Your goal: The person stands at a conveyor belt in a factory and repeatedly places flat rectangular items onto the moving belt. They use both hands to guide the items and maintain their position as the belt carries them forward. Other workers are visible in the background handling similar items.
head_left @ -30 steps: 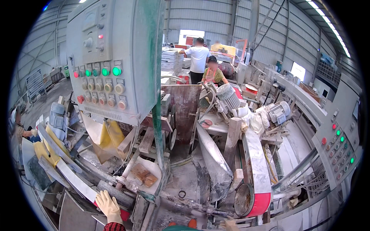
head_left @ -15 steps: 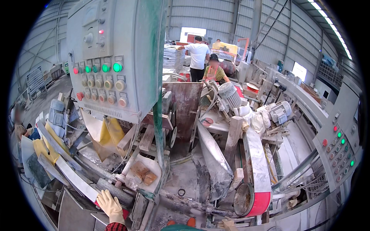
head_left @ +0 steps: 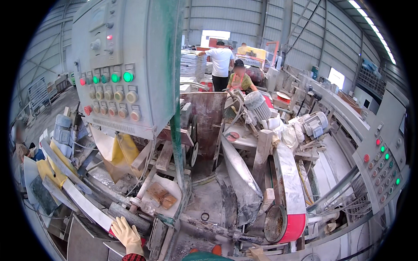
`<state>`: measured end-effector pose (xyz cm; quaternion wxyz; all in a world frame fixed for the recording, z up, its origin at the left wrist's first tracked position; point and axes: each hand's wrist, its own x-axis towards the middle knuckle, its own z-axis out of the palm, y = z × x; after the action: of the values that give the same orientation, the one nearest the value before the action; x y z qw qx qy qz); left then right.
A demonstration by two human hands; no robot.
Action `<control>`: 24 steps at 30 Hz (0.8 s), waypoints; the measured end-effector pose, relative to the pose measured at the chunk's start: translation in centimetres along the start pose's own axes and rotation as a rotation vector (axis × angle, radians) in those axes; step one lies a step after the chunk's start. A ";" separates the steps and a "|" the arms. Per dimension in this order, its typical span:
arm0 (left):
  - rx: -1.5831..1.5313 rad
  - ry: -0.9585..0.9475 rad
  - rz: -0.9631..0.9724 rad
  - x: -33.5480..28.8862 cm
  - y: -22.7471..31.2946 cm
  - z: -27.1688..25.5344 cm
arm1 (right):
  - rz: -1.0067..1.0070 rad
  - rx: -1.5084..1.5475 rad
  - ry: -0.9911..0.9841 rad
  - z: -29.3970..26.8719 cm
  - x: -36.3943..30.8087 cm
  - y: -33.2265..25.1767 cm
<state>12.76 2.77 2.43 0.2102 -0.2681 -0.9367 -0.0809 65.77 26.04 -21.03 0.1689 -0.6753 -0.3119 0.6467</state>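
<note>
My left hand, in a pale cream rubber glove, lies with its fingers stretched out at the near end of a long white stone strip. Bits of a red belt show beside its fingers. My right hand only just enters at the bottom edge, also gloved; its fingers are too cut off to read. Near it, to the right, a grey-veined white stone strip lies on a conveyor whose red belt curves round a drum at the near end.
A grey control box with lit buttons hangs at upper left on a green post. Another panel stands at right. Electric motors and wooden posts crowd the middle. Two people are beyond the machine. A black ring lies between the conveyors.
The view has shifted slightly, so the control box sits a little further left and higher. My left hand has slid slightly right, still at the strip's end.
</note>
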 end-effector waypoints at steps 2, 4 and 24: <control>-0.001 -0.009 -0.006 -0.2 0.1 0.0 | -0.002 -0.005 -0.004 0.0 0.2 0.5; -0.008 -0.020 -0.014 -0.3 0.2 0.0 | -0.006 -0.003 -0.008 0.2 0.1 0.7; -0.025 -0.050 -0.358 8.4 -2.2 -3.5 | -0.028 -0.025 -0.093 1.8 -3.3 -4.2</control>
<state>6.35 3.93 9.13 0.1656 -0.1017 -0.9734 -0.1217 63.24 26.77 -16.00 0.1545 -0.6421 -0.3369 0.6711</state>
